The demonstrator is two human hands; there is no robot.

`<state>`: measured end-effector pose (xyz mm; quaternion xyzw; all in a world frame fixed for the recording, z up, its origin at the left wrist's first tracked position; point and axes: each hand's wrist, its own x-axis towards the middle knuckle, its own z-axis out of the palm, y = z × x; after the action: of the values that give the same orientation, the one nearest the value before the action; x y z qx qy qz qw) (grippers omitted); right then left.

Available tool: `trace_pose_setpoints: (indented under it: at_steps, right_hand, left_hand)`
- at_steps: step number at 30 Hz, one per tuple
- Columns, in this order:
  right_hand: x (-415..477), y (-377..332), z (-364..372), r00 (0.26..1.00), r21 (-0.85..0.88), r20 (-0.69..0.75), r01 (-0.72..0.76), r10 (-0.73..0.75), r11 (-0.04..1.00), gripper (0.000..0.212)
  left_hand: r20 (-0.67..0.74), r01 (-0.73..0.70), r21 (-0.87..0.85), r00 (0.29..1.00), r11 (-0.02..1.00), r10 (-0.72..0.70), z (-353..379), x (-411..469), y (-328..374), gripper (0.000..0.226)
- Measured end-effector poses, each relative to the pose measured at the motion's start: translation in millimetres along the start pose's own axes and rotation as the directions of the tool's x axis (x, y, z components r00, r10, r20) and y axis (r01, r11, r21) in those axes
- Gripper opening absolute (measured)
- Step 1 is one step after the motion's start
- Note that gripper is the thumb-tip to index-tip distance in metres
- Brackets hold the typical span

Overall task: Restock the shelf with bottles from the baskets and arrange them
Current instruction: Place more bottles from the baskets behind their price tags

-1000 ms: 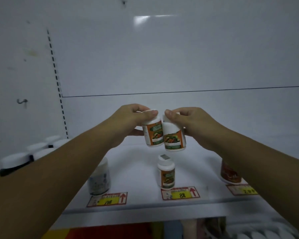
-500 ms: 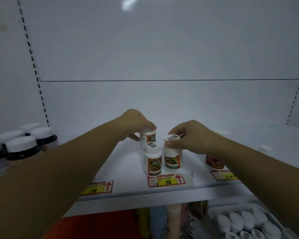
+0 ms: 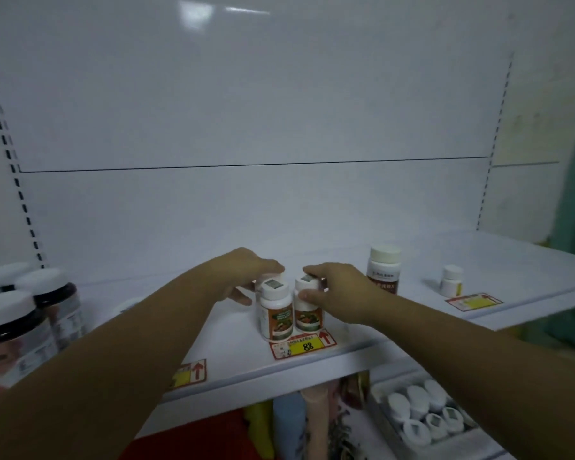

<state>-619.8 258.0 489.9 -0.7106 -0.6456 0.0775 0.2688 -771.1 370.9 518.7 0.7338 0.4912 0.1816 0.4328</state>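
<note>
Fingers (image 3: pixel 316 270): right hand (image 3: pixel 341 290) pinches right front bottle (image 3: pixel 308 310) by its cap, left hand (image 3: pixel 243 272) grips rear bottle (image 3: pixel 277 275); both just lowered from mid-air onto shelf (image 3: pixel 233 340).

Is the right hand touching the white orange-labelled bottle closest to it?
Touching. In the head view the right hand has its thumb on the neck and fingers over the cap of that white orange-labelled plastic bottle.

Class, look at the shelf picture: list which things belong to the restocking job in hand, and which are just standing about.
In the job: left hand on rear bottle; right hand gripping right bottle; front bottle; shelf; basket of white-capped bottles below.
Just standing about: brown-labelled bottle; small white bottle; dark white-lidded jars; 88 price tag.
</note>
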Motion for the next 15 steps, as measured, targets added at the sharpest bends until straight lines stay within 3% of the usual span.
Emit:
trace_pose_setpoints:
  at_steps: [2, 5, 7, 10, 15]
  right_hand:
    - [-4.5, -2.3, -1.5, 1.0, -0.03, -0.004, 0.016, -0.016, 0.999, 0.059]
    - [-16.1, -4.5, -11.7, 0.976, -0.089, -0.186, 0.102, -0.117, 0.991, 0.062]
    - [-23.4, -0.2, -30.7, 0.948, -0.192, -0.272, 0.116, -0.167, 0.975, 0.063]
    - [-38.7, 22.3, -73.2, 0.973, -0.442, -0.169, 0.069, -0.159, 0.894, 0.067]
    - [-91.4, 85.9, -129.6, 0.989, -0.506, -0.131, -0.007, -0.069, 0.862, 0.068]
  left_hand:
    - [-0.02, -0.057, 0.068, 0.998, 0.996, 0.058, -0.2, -1.0, 0.6, 0.041]
    - [-0.096, -0.226, 0.271, 0.961, 0.936, 0.26, -1.6, -5.9, 11.5, 0.06]
    - [-0.1, -0.293, 0.488, 0.917, 0.822, 0.387, -1.6, -14.3, 27.0, 0.066]
    - [-0.033, -0.274, 0.783, 0.878, 0.559, 0.477, 9.6, -32.1, 56.2, 0.071]
    - [0.083, -0.385, 0.782, 0.843, 0.489, 0.531, 86.2, -61.9, 104.8, 0.07]
